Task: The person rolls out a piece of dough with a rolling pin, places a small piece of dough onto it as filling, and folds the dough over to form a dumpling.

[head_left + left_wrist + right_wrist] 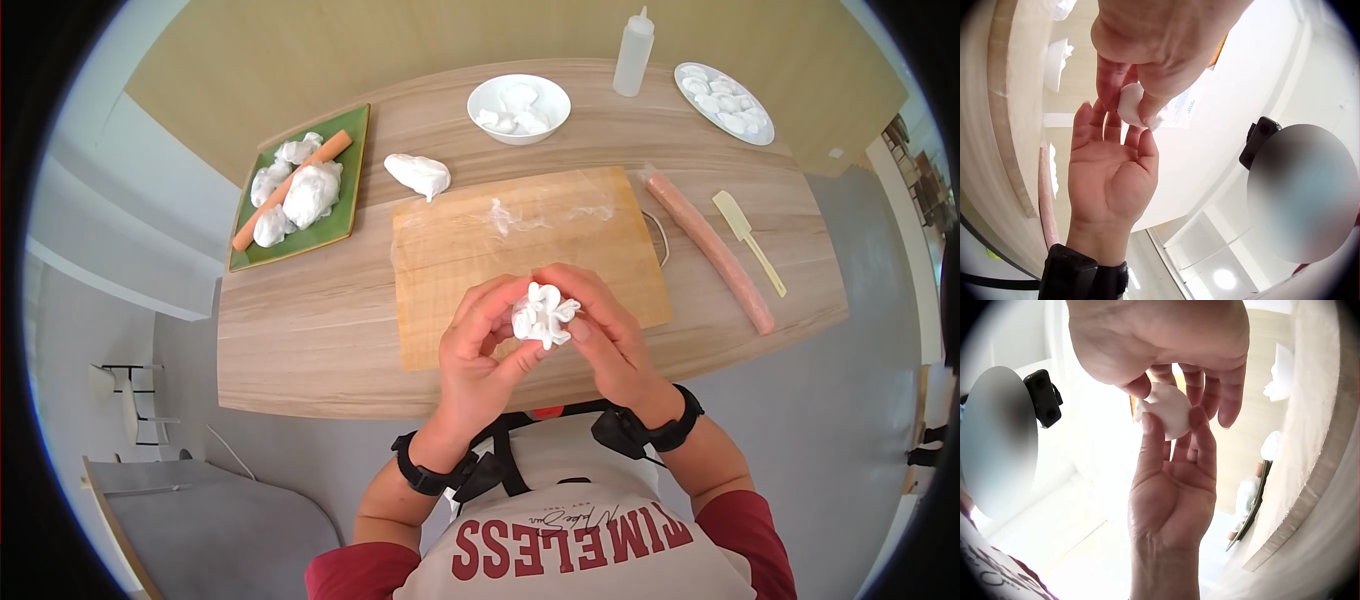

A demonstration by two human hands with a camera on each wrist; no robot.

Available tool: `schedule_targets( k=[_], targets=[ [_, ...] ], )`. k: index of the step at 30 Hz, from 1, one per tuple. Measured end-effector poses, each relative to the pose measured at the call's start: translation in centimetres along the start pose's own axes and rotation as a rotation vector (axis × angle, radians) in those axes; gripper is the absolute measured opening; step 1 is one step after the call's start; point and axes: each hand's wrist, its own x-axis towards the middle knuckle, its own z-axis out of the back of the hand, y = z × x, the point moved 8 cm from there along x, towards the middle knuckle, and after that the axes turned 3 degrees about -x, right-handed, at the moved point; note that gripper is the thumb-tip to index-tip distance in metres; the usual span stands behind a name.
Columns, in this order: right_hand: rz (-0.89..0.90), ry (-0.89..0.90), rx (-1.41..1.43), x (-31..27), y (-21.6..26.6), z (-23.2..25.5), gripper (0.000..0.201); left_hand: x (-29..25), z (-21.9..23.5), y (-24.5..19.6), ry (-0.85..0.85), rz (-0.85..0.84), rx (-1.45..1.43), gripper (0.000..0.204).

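Both hands pinch a small white piece with a ruffled, folded top (545,315), held above the near edge of a wooden board (530,250). The left hand (484,355) has its fingers curled round the piece's left side, thumb at the front; the right hand (607,345) grips the right side with thumb and fingers. In the left wrist view the piece (1130,105) looks rounded and smooth, between the left hand (1154,44) above and the right hand (1113,178) below. The right wrist view shows its smooth side (1171,412) too.
A green tray (350,190) with wrapped white lumps and an orange stick lies left. Behind are a white lump (419,175), a bowl (520,135), a bottle (633,60) and a plate of white pieces (765,132). Right lie a pink roll (710,250) and a spatula (750,240).
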Motion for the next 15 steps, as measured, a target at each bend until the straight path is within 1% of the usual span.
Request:
schedule_targets(
  k=[1,2,4,5,7,8,9,10,11,12,14,15],
  targets=[
    [-0.056,-0.009,0.095,0.0,-0.5,0.0,0.046,0.1,0.1,0.0,-0.008,0.007,0.001,0.055],
    [-0.055,-0.010,0.093,0.0,-0.4,0.1,0.046,0.1,0.1,0.1,-0.017,0.014,0.002,0.056],
    [-0.008,0.023,0.042,0.2,0.2,-0.1,0.057,0.1,0.3,0.5,-0.031,0.026,0.013,0.057],
    [-0.006,0.018,0.039,0.3,0.3,-0.1,0.057,0.1,0.5,0.7,-0.046,0.039,0.025,0.058],
    [0.027,0.063,-0.030,0.7,0.7,-0.5,0.064,0.3,0.6,0.8,-0.032,0.056,0.050,0.058],
    [0.029,0.056,-0.035,0.9,0.7,-0.7,0.064,0.3,0.7,0.9,-0.027,0.072,0.078,0.059],
    [-0.007,0.019,-0.106,1.0,0.3,-0.6,0.063,0.4,0.9,0.8,-0.021,0.070,0.075,0.059],
    [-0.040,-0.018,-0.178,1.2,-0.1,-0.5,0.063,0.6,1.0,0.7,0.001,0.051,0.175,0.061],
    [-0.035,-0.024,-0.186,1.4,-0.3,-0.4,0.063,0.8,1.0,0.6,0.024,0.029,0.275,0.063],
    [-0.066,-0.017,-0.210,1.6,-0.8,-0.4,0.060,1.0,1.1,0.5,0.030,0.020,0.269,0.063],
    [-0.095,-0.015,-0.239,2.0,-1.5,-0.1,0.058,0.9,1.8,1.0,0.008,0.130,0.266,0.065],
    [-0.133,-0.054,-0.247,2.2,-1.9,0.3,0.054,0.8,2.1,0.9,0.011,0.126,0.263,0.065]
  ],
)
